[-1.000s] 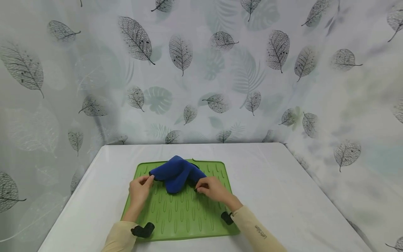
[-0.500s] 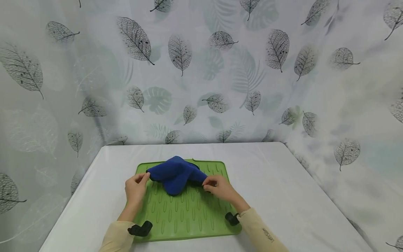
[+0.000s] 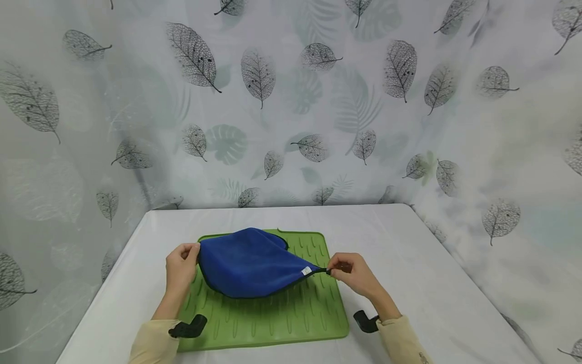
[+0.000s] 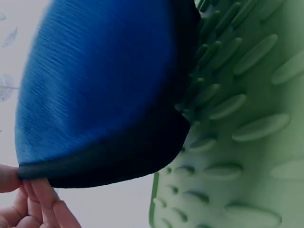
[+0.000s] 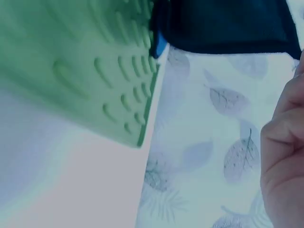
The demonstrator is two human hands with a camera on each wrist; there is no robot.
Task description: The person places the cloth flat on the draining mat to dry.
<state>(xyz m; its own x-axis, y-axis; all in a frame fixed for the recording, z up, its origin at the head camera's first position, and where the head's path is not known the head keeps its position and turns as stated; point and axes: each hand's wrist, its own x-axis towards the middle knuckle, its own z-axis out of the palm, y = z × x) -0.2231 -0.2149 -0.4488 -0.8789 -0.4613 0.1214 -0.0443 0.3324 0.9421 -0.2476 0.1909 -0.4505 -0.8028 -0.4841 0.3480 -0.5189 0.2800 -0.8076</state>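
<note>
A blue cloth [image 3: 247, 260] with a dark hem hangs stretched between both hands just above a green ribbed mat [image 3: 282, 313]. My left hand [image 3: 182, 260] pinches its left corner and my right hand [image 3: 347, 268] pinches its right corner, where a small white tag shows. The far part of the cloth rests on the mat's back edge. In the left wrist view the blue cloth [image 4: 99, 90] fills the frame over the mat [image 4: 247, 133], with fingertips [image 4: 33, 199] on its hem. The right wrist view shows the mat [image 5: 71, 61], the cloth's dark underside [image 5: 223, 23] and part of the hand [image 5: 285, 156].
The mat lies on a white table [image 3: 423, 283] whose right edge runs toward the near right. A leaf-patterned curtain [image 3: 291, 101] closes off the back and both sides. Black wrist camera mounts [image 3: 186, 327] sit near the mat's front corners.
Both hands have moved apart, left hand leftward and right hand rightward, pulling the bunched blue cloth out into a wide spread sheet lifted over the mat.
</note>
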